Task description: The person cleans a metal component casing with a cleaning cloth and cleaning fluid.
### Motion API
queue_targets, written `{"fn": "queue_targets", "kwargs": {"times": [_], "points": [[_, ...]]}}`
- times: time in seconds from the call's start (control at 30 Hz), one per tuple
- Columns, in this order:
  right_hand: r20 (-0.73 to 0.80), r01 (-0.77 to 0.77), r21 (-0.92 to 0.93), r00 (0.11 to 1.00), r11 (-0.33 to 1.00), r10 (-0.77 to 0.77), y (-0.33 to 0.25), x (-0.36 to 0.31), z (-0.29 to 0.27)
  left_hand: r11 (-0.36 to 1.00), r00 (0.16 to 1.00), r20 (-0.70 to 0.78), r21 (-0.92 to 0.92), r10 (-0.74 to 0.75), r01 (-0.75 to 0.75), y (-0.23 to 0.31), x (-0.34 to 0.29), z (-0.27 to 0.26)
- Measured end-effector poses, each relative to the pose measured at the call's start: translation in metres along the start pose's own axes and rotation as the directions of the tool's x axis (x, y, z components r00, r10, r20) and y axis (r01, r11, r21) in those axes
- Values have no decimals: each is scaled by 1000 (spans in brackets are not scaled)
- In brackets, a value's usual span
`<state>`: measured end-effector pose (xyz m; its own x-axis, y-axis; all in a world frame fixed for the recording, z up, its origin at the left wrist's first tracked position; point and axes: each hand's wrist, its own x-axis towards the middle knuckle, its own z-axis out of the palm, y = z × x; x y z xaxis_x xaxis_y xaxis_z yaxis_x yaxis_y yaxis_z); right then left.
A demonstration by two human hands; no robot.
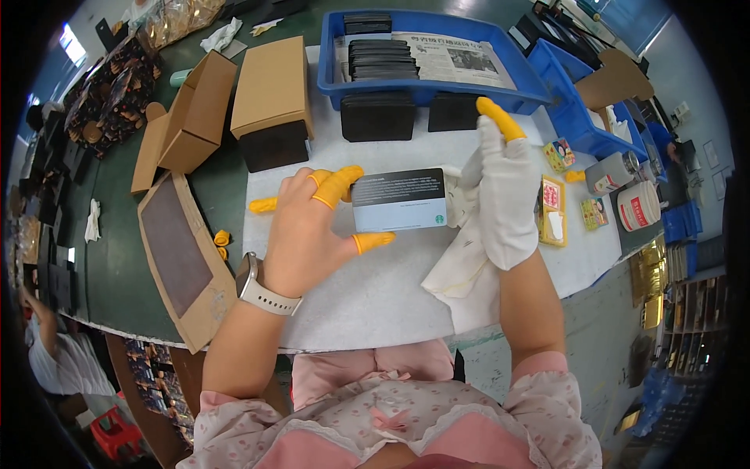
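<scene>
Mid-frame, a black-and-pale-blue rectangular card (400, 199), long axis sideways, is pinched by the left hand (306, 228); the white-gloved right hand's (506, 191) grip is unclear.

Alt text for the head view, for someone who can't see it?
The person's left hand, wearing yellow finger cots, holds up a black and pale-blue card. The white-gloved right hand is beside it, by a white cloth. Behind, a blue tray holds stacked black items.

Inside a Workshop

Recognizable by a green worktable (117, 270) part-covered in white cloth (359, 309), a blue tray (331, 78) of stacked black pieces (383, 60), cardboard boxes (269, 82), a white jar (638, 207), crowded shelving (703, 328) at right and a co-worker (66, 359) at far left.
</scene>
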<state>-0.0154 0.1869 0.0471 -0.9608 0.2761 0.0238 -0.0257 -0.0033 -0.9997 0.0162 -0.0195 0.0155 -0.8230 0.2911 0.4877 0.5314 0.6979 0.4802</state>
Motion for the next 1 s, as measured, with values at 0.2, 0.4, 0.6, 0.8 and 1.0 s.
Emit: {"fn": "queue_targets", "kwargs": {"times": [0.2,0.4,0.6,0.8,1.0], "points": [[470,700,-538,711,470,-522,29,-6,2,999,999,45,30,-15,14,4,0,7],[-45,56,-238,997,970,-69,5,9,-9,993,998,20,-93,-66,67,7,1,5],[228,490,-14,850,872,-474,14,-13,6,990,987,-81,-35,-139,136,0,2,4],[660,851,-506,486,138,-573,22,-9,3,965,965,-49,-47,-258,256,0,4,3],[397,476,-416,862,775,-316,32,-23,7,938,966,-100,-279,-240,204,7,-4,16]]}}
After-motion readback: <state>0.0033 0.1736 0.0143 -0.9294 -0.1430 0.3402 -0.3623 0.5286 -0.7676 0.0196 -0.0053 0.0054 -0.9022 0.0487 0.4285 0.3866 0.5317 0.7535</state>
